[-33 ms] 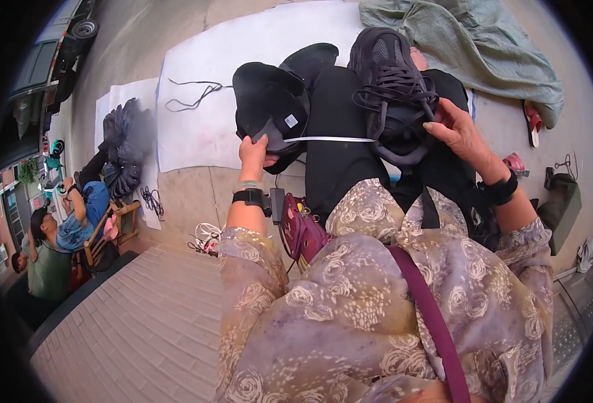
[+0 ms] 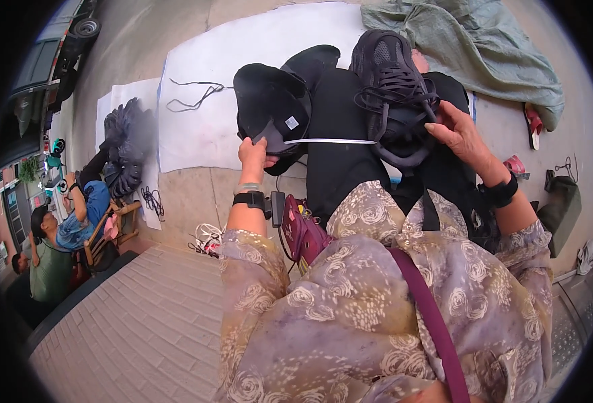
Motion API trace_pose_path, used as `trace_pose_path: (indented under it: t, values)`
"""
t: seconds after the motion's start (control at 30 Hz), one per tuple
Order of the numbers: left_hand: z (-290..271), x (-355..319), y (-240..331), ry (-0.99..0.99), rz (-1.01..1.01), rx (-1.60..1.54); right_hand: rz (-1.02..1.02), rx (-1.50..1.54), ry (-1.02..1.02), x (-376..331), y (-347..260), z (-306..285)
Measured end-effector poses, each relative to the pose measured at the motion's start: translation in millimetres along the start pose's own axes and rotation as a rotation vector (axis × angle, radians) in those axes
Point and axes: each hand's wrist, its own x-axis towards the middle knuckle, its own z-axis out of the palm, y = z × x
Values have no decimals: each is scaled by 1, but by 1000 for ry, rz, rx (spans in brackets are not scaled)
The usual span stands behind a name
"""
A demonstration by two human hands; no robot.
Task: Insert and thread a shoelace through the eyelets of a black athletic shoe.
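A dark sneaker [image 2: 394, 94] with loosely looped laces rests on my lap, its toe pointing away. My right hand [image 2: 459, 134] pinches the sneaker's collar on its right side, thumb and fingers closed on the rim. To the left is a black, soft-looking curved piece [image 2: 259, 94] bearing a small white label; its kind is unclear. My left hand [image 2: 255, 153] grips that piece's near edge between thumb and fingers. A thin white strip [image 2: 333, 141] stretches from the black piece across my leg to the sneaker's collar. How its ends are fixed is hidden.
White sheets [image 2: 195, 54] cover part of the ground. Dark shoes [image 2: 121, 144] are bunched at left, near a seated person [image 2: 81, 208]. A green cloth [image 2: 471, 47] lies at far right, beside a red slipper [image 2: 533, 124]. A maroon bag [image 2: 303, 232] hangs at my left side.
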Motion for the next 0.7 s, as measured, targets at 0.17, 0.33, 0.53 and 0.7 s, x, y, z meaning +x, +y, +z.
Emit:
trace_pose_path:
  t: [0.17, 0.33, 0.53, 0.7]
  values:
    - [-41, -10, 46, 371, 513, 250, 0, 41, 14, 8, -1, 7]
    - [-43, -103, 124, 445, 1117, 371, -83, -7, 102, 15, -3, -3]
    - [-8, -158, 110, 318, 1293, 315, -284, -256, 0, 12, -11, 8]
    - [-34, -115, 87, 30, 652, 329, -347, -281, 44, -5, 13, 14]
